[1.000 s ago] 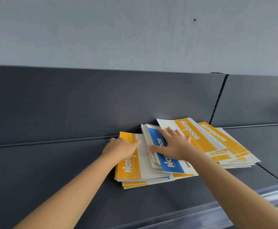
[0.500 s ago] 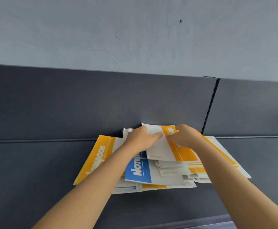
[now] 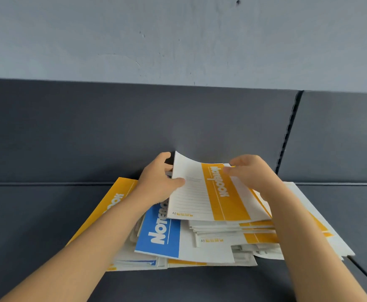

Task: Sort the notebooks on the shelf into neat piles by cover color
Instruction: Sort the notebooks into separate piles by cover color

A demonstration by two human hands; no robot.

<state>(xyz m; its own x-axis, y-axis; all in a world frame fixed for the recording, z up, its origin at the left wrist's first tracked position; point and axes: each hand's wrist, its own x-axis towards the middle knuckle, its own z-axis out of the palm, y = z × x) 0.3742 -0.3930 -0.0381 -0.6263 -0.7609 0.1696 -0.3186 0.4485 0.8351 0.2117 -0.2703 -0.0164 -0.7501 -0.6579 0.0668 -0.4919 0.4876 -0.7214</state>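
left hand and right hand pinch the yellow notebook, fingers curled; a hasty lift could scatter the loose heap.

On the shelf, the notebook heap lay against the back panel. The top notebook sat on the heap's right half, far edge lifted; left hand held its left edge, right hand its far edge. A bottom notebook jutted out leftward.
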